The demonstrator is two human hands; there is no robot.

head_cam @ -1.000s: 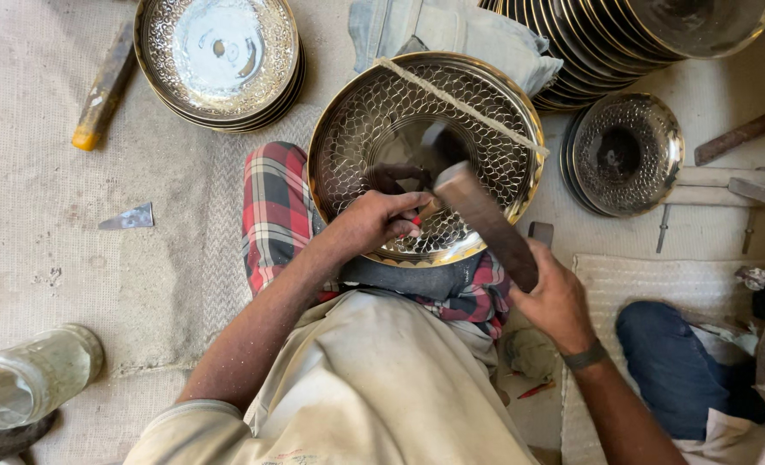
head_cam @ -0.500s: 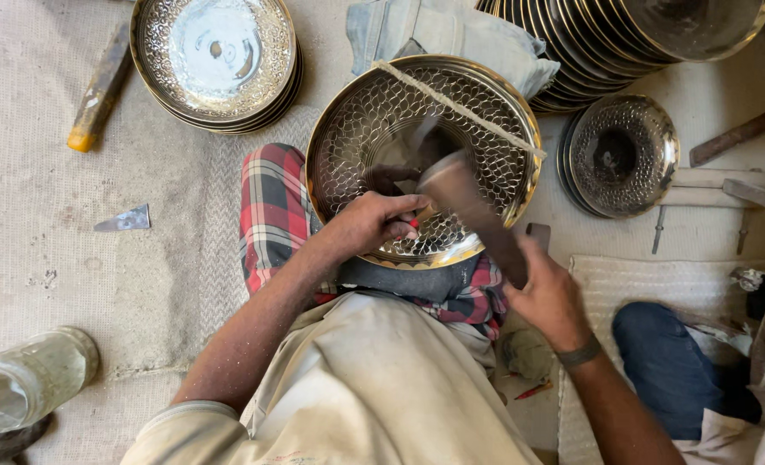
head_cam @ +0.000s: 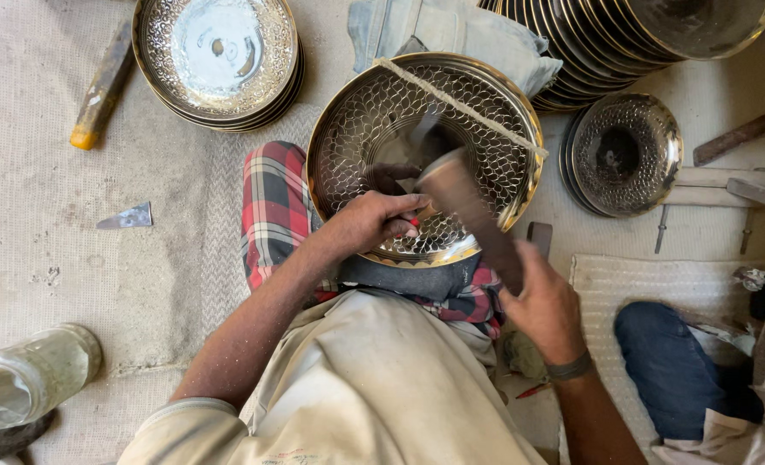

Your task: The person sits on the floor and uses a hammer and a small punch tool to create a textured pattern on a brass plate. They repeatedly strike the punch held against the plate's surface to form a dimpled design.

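Mat covers the floor, pale and dusty. Person sits on it, checked cloth over the lap.

Big bowl: brass, round, scale pattern punched over the inside. Rests tilted on the lap, rim toward the body, a cord stretched across its upper part.

Stack of dishes fanned along the top right, just behind the bowl. Second stack of plates at top left, shiny centre. Small patterned dish to the right of the bowl, apart from it.

Jar, clear, on its side at lower left.

Left hand inside the bowl's lower half, fingers curled shut on a small tool; the tool itself is mostly hidden.

Right hand closed around the handle of a mallet. Mallet head is blurred, over the bowl's centre, just above the left hand.

Wooden stick at top left, yellow tip. Small metal scrap lies alone on the mat.
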